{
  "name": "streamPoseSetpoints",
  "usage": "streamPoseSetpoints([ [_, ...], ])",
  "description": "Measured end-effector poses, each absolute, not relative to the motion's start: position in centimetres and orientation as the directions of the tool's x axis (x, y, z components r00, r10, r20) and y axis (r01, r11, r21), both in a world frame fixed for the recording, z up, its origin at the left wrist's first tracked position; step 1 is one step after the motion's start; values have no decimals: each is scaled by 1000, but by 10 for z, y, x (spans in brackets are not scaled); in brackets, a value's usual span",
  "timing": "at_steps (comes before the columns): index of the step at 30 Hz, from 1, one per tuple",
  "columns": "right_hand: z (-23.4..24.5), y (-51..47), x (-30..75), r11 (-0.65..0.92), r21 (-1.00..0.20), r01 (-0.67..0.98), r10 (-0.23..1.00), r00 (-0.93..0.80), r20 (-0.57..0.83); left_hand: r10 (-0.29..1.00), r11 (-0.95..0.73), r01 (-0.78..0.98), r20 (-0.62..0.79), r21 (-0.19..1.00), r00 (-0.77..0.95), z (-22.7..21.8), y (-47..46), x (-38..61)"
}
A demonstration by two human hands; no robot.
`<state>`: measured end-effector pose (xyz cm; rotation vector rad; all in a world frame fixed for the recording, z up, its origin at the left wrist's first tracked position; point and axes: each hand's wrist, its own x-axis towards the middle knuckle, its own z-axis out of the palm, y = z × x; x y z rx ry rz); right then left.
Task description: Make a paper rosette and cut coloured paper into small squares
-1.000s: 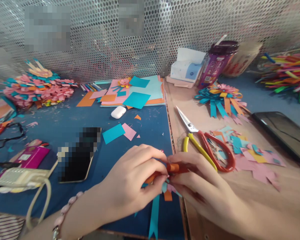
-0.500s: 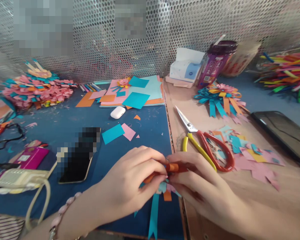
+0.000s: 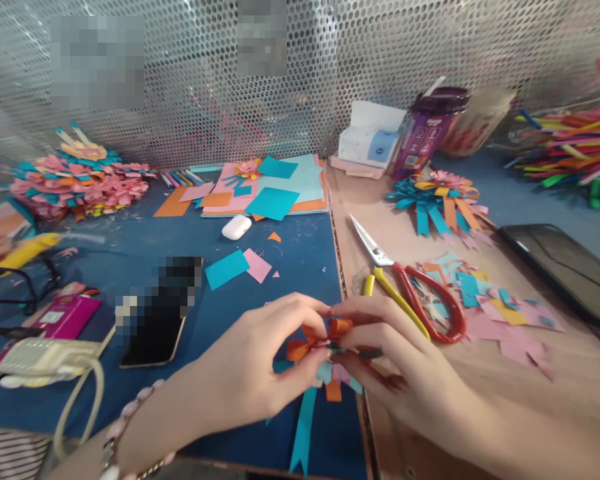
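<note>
Lifted higher, orange bow (image 3: pixel 300 348): fingers (image 3: pixel 290 308) hide centre.

Bright, even light from above leaves only soft shadows on the bench (image 3: pixel 130 240). The perforated metal screen (image 3: pixel 190 113) glints, and the black phone (image 3: pixel 565 267) carries pale glare. The left hand (image 3: pixel 260 367), right hand (image 3: pixel 405 380) and orange paper bow (image 3: pixel 315 340) look slightly motion-blurred. The edges bend and smear.

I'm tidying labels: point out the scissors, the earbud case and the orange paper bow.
scissors (image 3: pixel 383 259), head view, at the pivot.
earbud case (image 3: pixel 236 227), head view, its middle.
orange paper bow (image 3: pixel 296 349), head view, its left loop.
</note>
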<state>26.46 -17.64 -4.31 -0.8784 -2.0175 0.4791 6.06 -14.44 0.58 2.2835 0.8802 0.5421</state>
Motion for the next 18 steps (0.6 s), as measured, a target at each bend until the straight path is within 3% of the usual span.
streamPoseSetpoints([
  [18,-46,-172,259,557,-765,323,824,-325,463,678,-645,418,227,639,699,-2,-136,66],
])
